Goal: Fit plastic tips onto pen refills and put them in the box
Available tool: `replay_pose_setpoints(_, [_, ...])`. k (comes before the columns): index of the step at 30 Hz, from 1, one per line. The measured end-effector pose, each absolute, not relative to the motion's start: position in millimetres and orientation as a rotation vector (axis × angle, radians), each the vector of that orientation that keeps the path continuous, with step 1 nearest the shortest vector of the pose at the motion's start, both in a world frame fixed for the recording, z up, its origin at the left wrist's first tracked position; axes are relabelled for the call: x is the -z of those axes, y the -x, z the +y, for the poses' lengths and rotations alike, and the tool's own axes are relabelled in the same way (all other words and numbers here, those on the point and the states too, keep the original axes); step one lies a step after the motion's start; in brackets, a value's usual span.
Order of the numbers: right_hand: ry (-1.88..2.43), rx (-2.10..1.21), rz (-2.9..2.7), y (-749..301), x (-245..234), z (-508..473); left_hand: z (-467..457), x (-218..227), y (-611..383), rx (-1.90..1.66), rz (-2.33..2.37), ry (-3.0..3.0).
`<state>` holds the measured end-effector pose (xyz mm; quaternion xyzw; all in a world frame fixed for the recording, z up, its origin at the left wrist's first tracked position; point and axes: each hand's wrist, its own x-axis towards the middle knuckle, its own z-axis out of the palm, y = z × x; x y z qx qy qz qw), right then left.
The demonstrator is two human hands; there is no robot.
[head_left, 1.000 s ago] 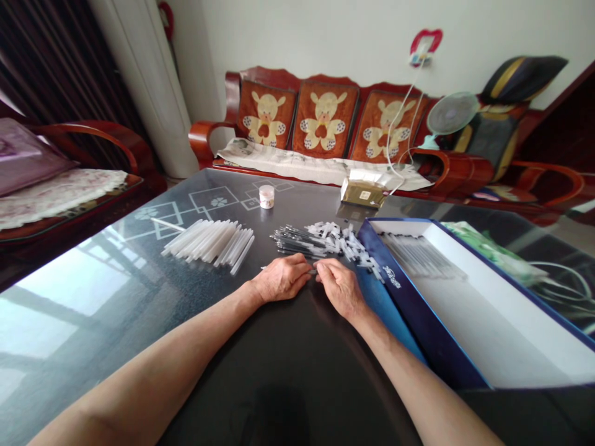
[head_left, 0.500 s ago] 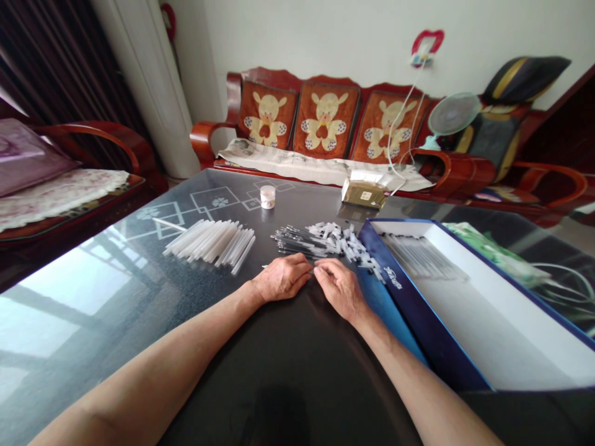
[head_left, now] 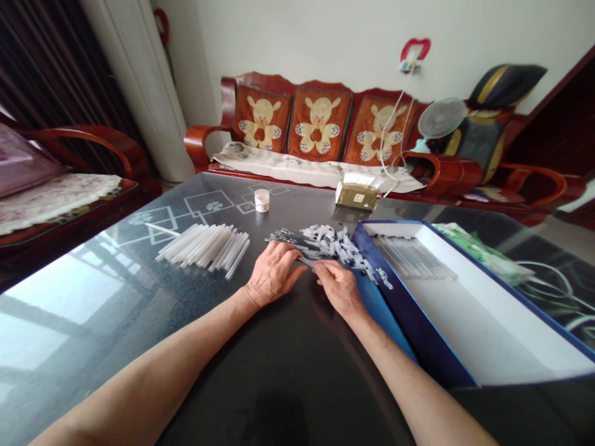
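Note:
My right hand (head_left: 338, 288) pinches a slim, pale pen tube (head_left: 307, 262) between thumb and fingertips. The tube's left end comes close to my left hand (head_left: 275, 272), whose thumb and fingers are apart; whether they touch it I cannot tell. Just beyond my hands lies a pile of dark, thin pen refills (head_left: 289, 238) with metal tips. White and clear pen caps (head_left: 341, 244) are heaped against its right side. Several translucent white pen barrels (head_left: 204, 248) lie in a row to the left of my left hand.
On the right stands a blue box (head_left: 502, 322) with white inside, finished-looking pens (head_left: 411, 255) lined up at its far end. Farther back are a small white cup (head_left: 262, 201) and a tissue box (head_left: 357, 196). A green bag (head_left: 483, 251) lies beyond the blue box.
My left fingers have spread apart from their closed grip beside the right hand. The pale tube now shows between the hands. The whole view has shifted slightly.

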<state>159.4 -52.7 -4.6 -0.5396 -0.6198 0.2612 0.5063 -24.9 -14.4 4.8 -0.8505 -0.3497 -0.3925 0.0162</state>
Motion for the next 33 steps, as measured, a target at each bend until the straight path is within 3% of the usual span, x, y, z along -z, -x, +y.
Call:
replay_pose_setpoints(6, [1.233,-0.628,-1.605,-158.3,-0.1,-56.7,-7.9,2.0,21.4,1.783,-2.0,2.79])
replay_pose_setpoints(11, [1.199,-0.481,-1.881,-151.1,-2.0,-63.8,-6.8,0.6,17.4,2.615,-2.153,2.795])
replay_pose_setpoints(14, [1.193,-0.462,-1.914,-150.5,-1.5,-64.2,-9.2,-0.8,15.4,2.848,-2.297,2.724])
replay_pose_setpoints(17, [1.218,-0.491,-1.782,-153.5,-1.1,-61.1,-6.1,-3.6,12.8,2.57,-2.356,2.853])
replay_pose_setpoints(21, [1.229,-0.454,-1.71,-156.7,0.9,-57.3,2.9,-13.9,6.1,1.444,-1.941,3.111])
replay_pose_setpoints(24, [1.223,-0.433,-1.73,-156.8,2.3,-57.0,4.8,-17.5,0.4,0.952,-1.604,2.78])
replay_pose_setpoints(27, [1.22,-0.422,-1.744,-156.2,2.1,-57.3,4.1,-9.6,-3.4,0.752,-1.502,2.6])
replay_pose_setpoints(33, [1.231,-0.386,-1.653,-154.4,1.5,-60.5,10.7,4.5,-5.3,0.795,-1.427,2.597])
